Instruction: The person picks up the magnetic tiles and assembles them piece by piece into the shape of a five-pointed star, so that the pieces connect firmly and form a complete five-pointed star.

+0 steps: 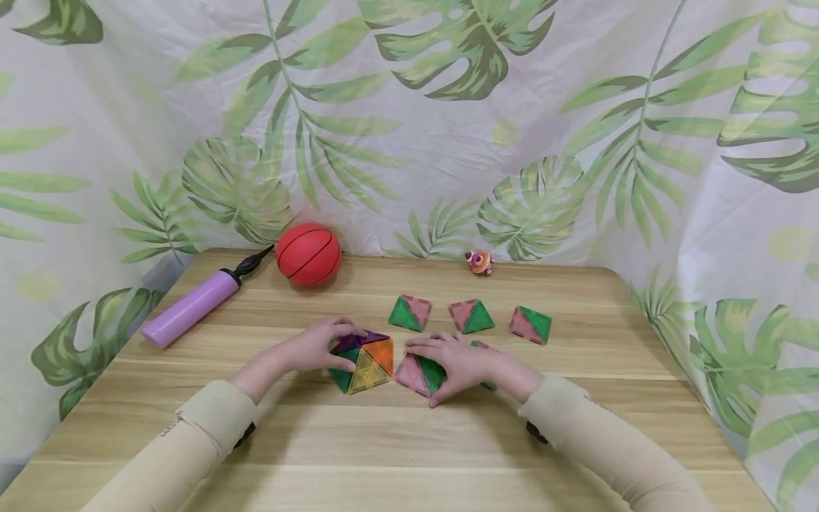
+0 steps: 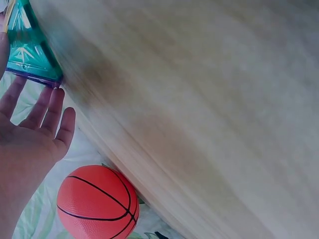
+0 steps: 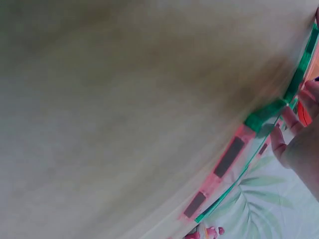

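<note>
My left hand (image 1: 316,346) grips a many-sided piece made of magnetic tiles (image 1: 370,375), its thumb at the near side and fingers at the far edge. Purple, orange, yellow and green triangles show in it. The left wrist view has its green side (image 2: 31,50) between thumb and fingertips. Just to the right, my right hand (image 1: 466,364) holds a pink-and-green tile square (image 1: 412,375), fingers along the far edge and thumb at the near corner. Another pink-and-green tile (image 3: 229,154) lies beside this hand, mostly hidden by it in the head view.
Three pink-and-green squares lie in a row farther back: left (image 1: 411,313), middle (image 1: 471,316) and right (image 1: 530,325). A red ball (image 1: 308,254), a purple hand pump (image 1: 192,309) and a small toy figure (image 1: 479,262) are near the back of the wooden table (image 1: 384,455).
</note>
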